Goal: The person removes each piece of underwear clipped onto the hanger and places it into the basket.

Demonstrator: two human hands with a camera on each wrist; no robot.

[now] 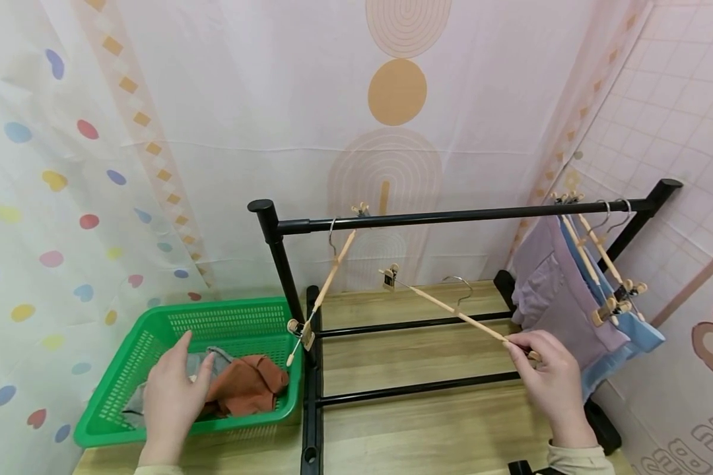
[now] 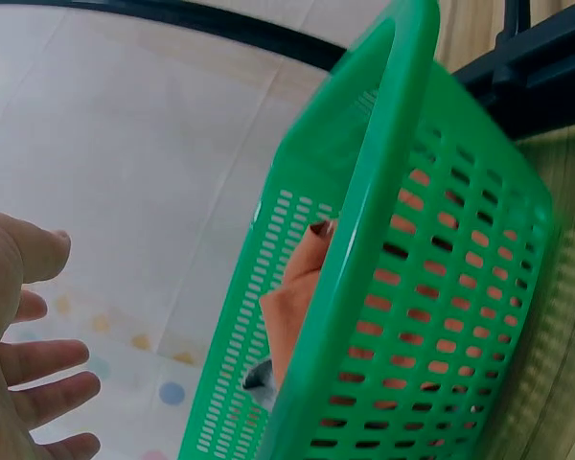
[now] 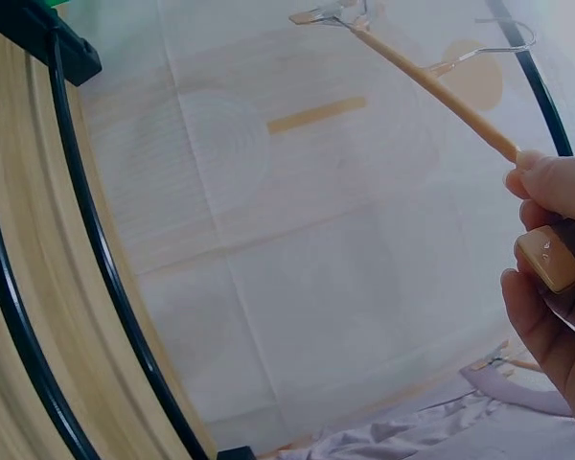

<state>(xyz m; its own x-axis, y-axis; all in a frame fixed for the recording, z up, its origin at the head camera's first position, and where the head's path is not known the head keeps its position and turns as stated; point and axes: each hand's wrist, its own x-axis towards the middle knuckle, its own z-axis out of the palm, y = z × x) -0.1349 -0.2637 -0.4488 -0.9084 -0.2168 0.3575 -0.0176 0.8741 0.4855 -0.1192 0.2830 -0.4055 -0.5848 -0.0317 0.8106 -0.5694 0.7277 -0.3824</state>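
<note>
My right hand [image 1: 543,376] pinches one end of a beige clip hanger [image 1: 451,311], its metal hook pointing up, held below the black rail. In the right wrist view, one of its clips [image 3: 550,259] lies within the curl of my fingers. My left hand [image 1: 175,396] is held over the near left part of a green basket [image 1: 184,432], thumb and fingers spread, holding nothing. A rust-brown cloth [image 1: 249,386] and a grey cloth [image 1: 196,363] lie inside the basket. Another clip hanger [image 1: 335,270] with no garment hangs at the rail's left end.
A black rack's top rail [image 1: 451,216] spans the middle, with two lower bars [image 1: 416,324] beneath. At its right end hang a lilac garment [image 1: 561,297] and blue garments [image 1: 620,343] on clip hangers. Printed curtains enclose the wooden surface [image 1: 404,429].
</note>
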